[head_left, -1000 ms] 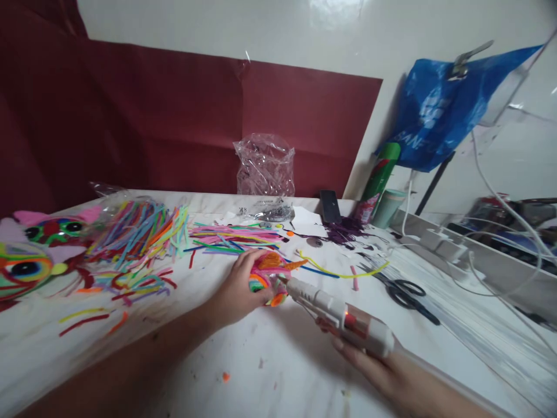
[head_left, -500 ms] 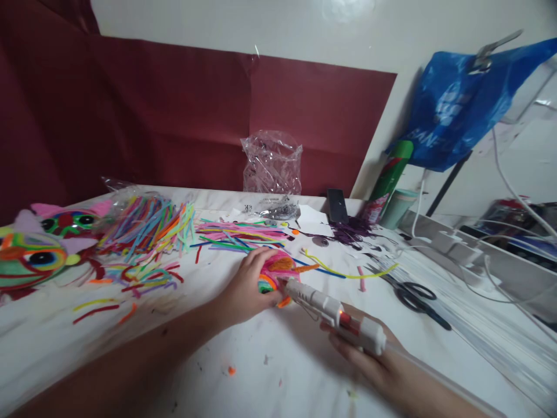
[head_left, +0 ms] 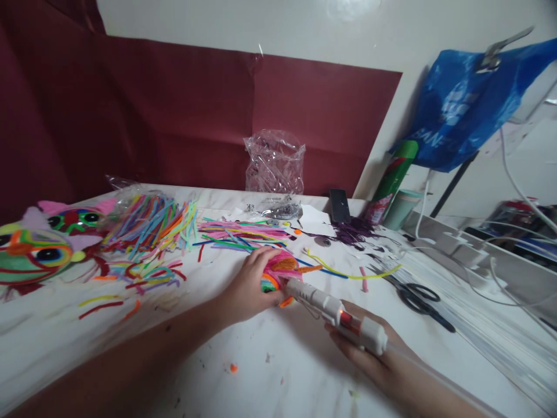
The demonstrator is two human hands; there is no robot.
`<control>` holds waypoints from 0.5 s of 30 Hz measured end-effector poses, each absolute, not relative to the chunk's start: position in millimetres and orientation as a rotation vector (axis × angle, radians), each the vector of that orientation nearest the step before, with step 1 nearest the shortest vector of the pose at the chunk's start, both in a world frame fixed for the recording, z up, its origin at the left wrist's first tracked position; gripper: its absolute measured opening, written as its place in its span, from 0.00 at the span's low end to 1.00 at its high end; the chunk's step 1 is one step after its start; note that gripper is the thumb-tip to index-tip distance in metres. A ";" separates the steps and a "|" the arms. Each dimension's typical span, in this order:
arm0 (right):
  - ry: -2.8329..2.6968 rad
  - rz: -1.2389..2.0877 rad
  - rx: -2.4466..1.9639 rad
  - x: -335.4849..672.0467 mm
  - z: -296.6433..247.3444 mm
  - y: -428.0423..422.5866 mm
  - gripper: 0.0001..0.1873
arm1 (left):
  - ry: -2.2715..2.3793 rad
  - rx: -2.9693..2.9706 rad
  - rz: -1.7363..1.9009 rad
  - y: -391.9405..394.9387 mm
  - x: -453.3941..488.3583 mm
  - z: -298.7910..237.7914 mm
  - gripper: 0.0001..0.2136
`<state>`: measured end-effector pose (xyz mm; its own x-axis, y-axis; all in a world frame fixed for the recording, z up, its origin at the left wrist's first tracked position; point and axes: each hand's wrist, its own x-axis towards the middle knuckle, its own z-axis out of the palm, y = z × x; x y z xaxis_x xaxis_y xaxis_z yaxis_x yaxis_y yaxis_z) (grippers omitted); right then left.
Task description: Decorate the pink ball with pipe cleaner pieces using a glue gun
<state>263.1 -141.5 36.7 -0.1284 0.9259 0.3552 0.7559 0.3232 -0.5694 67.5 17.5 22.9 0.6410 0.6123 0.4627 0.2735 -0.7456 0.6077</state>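
My left hand (head_left: pixel 250 285) is closed around a small craft piece (head_left: pixel 285 262) covered in pink, orange and green pipe cleaners. An orange strip sticks out from its right side. In my right hand (head_left: pixel 363 348) is a white glue gun (head_left: pixel 319 299) with an orange light glowing on its body. The gun's tip is right at the craft piece, beside my left thumb; whether they touch I cannot tell. A clear glue stick trails from the gun's back end. My right fingers wrap under the gun and are partly hidden.
Loose pipe cleaners (head_left: pixel 243 232) and a bagged bundle (head_left: pixel 152 223) lie beyond my left hand. Two decorated animal faces (head_left: pixel 30 258) sit at far left. Black scissors (head_left: pixel 422 296), clear glue sticks (head_left: pixel 483 331), a phone (head_left: pixel 339 204) and a power strip (head_left: pixel 465 249) are on the right.
The view has shifted slightly, so the surroundings sit a little further right. Both hands keep their holds, and the glue gun's tip stays at the craft piece.
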 end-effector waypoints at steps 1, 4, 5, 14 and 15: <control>-1.937 0.323 -1.480 263.0 36.5 -141.3 0.06 | 0.691 2.372 0.922 17.6 67.5 23.1 0.32; -1.962 0.284 -1.467 262.9 35.9 -140.9 0.06 | 0.692 2.371 0.914 18.3 67.3 22.6 0.33; -1.969 0.272 -1.463 262.8 36.0 -140.7 0.06 | 0.693 2.370 0.911 18.5 67.2 22.3 0.33; -1.962 0.297 -1.480 262.1 41.4 -139.9 0.07 | 0.682 2.376 0.914 19.2 66.1 22.5 0.33; -1.957 0.297 -1.487 262.5 41.0 -140.4 0.07 | 0.679 2.378 0.912 19.0 66.2 22.7 0.33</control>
<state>262.5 -140.4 41.0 -0.1418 0.9223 0.3596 0.7740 0.3298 -0.5405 66.2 19.0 22.7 0.6511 0.6031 0.4608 0.2679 -0.7506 0.6040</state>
